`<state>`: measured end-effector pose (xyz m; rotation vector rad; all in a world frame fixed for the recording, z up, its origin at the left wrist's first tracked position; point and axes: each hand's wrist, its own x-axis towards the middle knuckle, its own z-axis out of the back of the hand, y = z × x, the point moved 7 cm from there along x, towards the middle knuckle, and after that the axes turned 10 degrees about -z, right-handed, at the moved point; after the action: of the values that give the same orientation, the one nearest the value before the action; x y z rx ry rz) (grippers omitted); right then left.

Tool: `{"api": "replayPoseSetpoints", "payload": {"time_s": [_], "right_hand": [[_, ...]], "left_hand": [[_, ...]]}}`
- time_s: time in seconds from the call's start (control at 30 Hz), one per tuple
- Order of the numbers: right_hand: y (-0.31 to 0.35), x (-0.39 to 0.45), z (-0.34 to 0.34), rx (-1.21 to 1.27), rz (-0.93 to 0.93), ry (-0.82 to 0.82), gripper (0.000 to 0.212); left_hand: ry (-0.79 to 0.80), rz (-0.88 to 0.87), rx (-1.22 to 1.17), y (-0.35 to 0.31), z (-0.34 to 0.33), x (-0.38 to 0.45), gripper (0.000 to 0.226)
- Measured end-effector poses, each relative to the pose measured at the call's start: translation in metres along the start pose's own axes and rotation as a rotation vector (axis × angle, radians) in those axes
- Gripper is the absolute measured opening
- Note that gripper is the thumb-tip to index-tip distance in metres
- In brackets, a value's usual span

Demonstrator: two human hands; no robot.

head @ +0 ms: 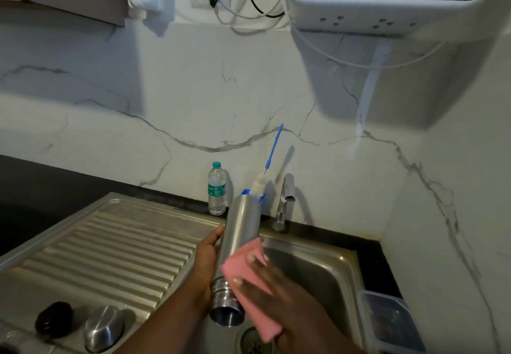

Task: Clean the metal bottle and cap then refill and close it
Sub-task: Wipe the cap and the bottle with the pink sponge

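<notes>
Metal bottle (240,246) is held tilted over the sink basin (318,273), its open threaded mouth pointing down toward the camera and its base pointing up toward the wall. Left hand (207,257) curls round the bottle's left side, gripping it about halfway along. Right hand (265,281) presses a pink sponge (249,279) against the bottle's lower right side, fingers spread across the sponge; this hand is motion-blurred. Below the right hand sits the sink drain (253,341). To the left of the left hand lies a ridged steel draining board (110,248), and on it, below and left of that hand, rest a steel cap (103,323) and a dark round object (54,319). Beyond the hands, by the marble wall, stand a blue-handled bottle brush (266,172), a clear plastic water bottle (217,189) and a tap (284,201). Right of the right hand is a lidded plastic container (392,323).
</notes>
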<state>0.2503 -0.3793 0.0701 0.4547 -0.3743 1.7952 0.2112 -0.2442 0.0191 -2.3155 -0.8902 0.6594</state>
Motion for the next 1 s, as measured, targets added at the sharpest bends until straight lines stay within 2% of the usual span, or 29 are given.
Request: {"api": "replayPoseSetpoints", "payload": {"time_s": [0.07,0.17,0.23,0.37,0.47,0.53,0.6,0.63,0.7,0.77,0.87,0.93,1.0], "right_hand": [[-0.001,-0.004,-0.002,-0.167,0.068,0.023,0.109],[-0.025,0.011,0.005,-0.279,0.043,-0.038,0.114],[-0.050,0.031,-0.003,-0.305,-0.065,-0.020,0.108],[-0.090,0.072,-0.003,-0.067,-0.463,-0.004,0.086],[-0.072,0.086,0.001,0.122,-0.567,-0.024,0.069],[-0.037,0.082,0.000,0.160,-0.504,0.031,0.073],[-0.002,0.068,-0.002,0.182,-0.431,0.093,0.093],[0.008,0.062,-0.008,0.152,-0.407,0.156,0.101],[0.014,0.057,-0.014,-0.080,-0.335,0.187,0.107],[0.010,0.057,-0.013,-0.264,-0.229,0.133,0.097],[-0.010,0.064,-0.012,-0.362,-0.162,0.060,0.069],[-0.030,0.077,-0.005,-0.399,-0.230,0.045,0.077],[-0.053,0.085,0.005,-0.363,-0.353,0.049,0.083]], "left_hand": [[0.048,0.024,0.008,0.002,-0.001,0.003,0.086],[0.218,0.193,-0.072,0.016,-0.020,-0.009,0.062],[0.304,0.186,-0.094,0.014,-0.024,-0.009,0.046],[0.259,0.221,-0.081,0.001,-0.014,0.005,0.064],[0.216,0.201,-0.220,-0.013,-0.010,0.020,0.068],[0.219,0.140,-0.268,-0.025,-0.007,0.027,0.064],[0.263,0.107,-0.254,-0.035,0.000,0.031,0.075],[0.271,0.120,-0.217,-0.036,0.004,0.032,0.080],[0.299,0.145,-0.149,-0.031,0.013,0.039,0.069],[0.301,0.226,-0.076,-0.023,0.011,0.035,0.057],[0.359,0.245,-0.055,-0.015,0.004,0.040,0.058],[0.410,0.216,0.008,-0.012,0.004,0.045,0.074],[0.590,0.346,-0.082,-0.005,-0.008,0.022,0.072]]}}
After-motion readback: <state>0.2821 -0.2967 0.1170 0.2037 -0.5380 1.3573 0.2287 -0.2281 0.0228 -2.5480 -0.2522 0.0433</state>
